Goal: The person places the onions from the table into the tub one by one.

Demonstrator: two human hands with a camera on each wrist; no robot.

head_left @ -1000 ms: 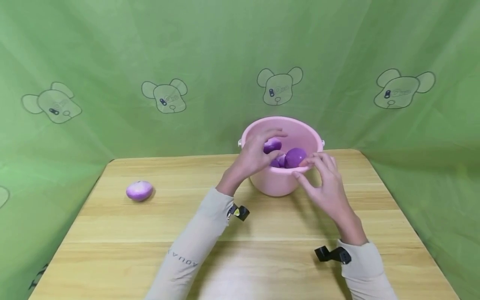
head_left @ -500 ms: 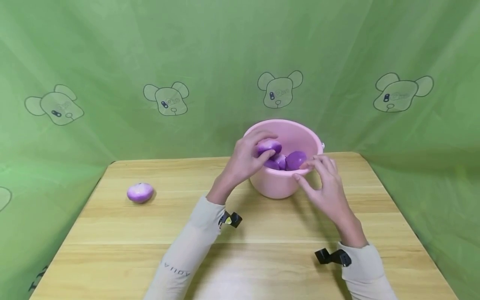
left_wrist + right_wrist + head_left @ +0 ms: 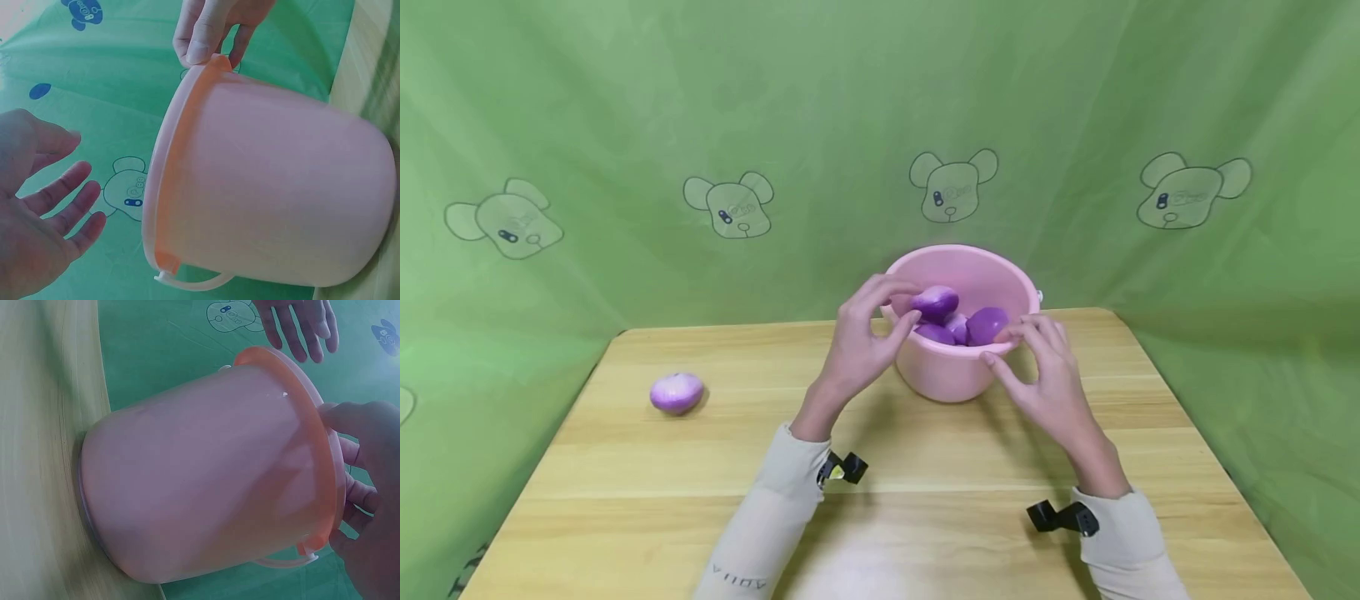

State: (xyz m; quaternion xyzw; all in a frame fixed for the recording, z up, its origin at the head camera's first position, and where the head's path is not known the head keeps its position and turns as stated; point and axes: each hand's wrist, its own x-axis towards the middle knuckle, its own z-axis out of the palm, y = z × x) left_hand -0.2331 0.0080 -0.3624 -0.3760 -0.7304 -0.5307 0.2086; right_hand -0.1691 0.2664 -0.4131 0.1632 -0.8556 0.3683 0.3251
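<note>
A pink bucket stands at the back right of the table with several purple onions inside. The topmost onion lies at the left part of the pile. My right hand pinches the front right of the rim, thumb outside and fingers inside; the right wrist view shows the thumb against the rim. Just off the bucket's left rim is my left hand, fingers spread and holding nothing. In the left wrist view that hand hovers apart from the bucket.
One more purple onion lies alone on the left of the wooden table. A green cloth with bear-head prints hangs behind and along both sides. The bucket's handle hangs down at its side.
My left hand has let go of an onion in the bucket and pulled back to the left, over the rim. My right hand stays on the rim.
</note>
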